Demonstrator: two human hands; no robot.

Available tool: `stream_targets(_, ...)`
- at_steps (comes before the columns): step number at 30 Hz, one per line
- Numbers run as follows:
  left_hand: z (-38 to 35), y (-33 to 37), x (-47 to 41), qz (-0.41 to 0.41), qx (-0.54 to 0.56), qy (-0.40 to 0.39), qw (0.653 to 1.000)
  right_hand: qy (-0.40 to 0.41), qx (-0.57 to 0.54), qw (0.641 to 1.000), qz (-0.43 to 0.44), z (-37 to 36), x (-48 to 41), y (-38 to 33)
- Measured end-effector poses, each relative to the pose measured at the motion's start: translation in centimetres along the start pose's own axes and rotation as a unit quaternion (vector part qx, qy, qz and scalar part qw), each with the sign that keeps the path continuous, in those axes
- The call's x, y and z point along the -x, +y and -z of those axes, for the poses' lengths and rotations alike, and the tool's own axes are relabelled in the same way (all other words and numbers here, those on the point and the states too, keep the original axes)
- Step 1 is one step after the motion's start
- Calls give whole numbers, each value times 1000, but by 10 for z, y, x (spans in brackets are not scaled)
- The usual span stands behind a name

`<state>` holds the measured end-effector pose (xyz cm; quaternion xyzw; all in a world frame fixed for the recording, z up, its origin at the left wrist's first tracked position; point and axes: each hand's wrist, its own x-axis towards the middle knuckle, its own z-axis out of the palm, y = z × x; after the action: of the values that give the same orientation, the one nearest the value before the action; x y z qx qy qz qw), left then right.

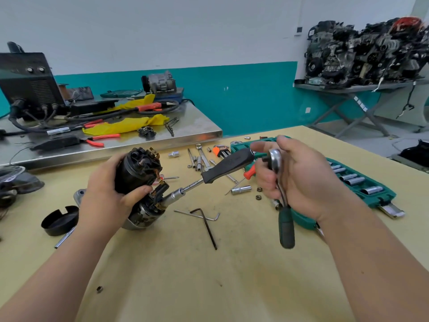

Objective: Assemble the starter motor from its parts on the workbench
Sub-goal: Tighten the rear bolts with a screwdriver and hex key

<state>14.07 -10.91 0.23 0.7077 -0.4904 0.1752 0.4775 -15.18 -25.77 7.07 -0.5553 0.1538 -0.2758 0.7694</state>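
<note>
My left hand grips the black starter motor body, tilted above the yellowish workbench, brush holder end up. A nut driver with a black handle has its socket end against the motor's lower part; its handle top touches my right fingertips. My right hand holds a chrome ratchet whose green handle hangs down. A black end cap lies to the left of the motor.
A green socket set case lies on the right. Hex keys, loose sockets, nuts and bolts are scattered mid-bench. A steel table with pliers, yellow cloth and a welder stands behind. Another motor part sits at the far left.
</note>
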Motion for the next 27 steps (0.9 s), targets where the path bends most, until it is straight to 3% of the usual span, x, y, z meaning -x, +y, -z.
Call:
stream_targets(4,-1,0,0,2,-3,6,1000,-113,-80,990,-7,2,0,-8)
stream_targets(7,0,-3,1,8,-6,7,1000,-134,-89,987,-3,8,-1,-7)
stream_targets(16,1,-3,2,-9,-20,7,1000,-69,17,997,27,9,-8,-8)
stream_targets(20,0,-5,1,-1,-26,0,1000,26,85,995,41,1,-8,-8)
stream_targets(23,-1,-5,2,-1,-18,5,1000,27,-7,1000,3,-11,-7,-4)
stream_targets(27,0,-5,4,1,-20,12,1000,51,-28,998,10,-22,-7,3)
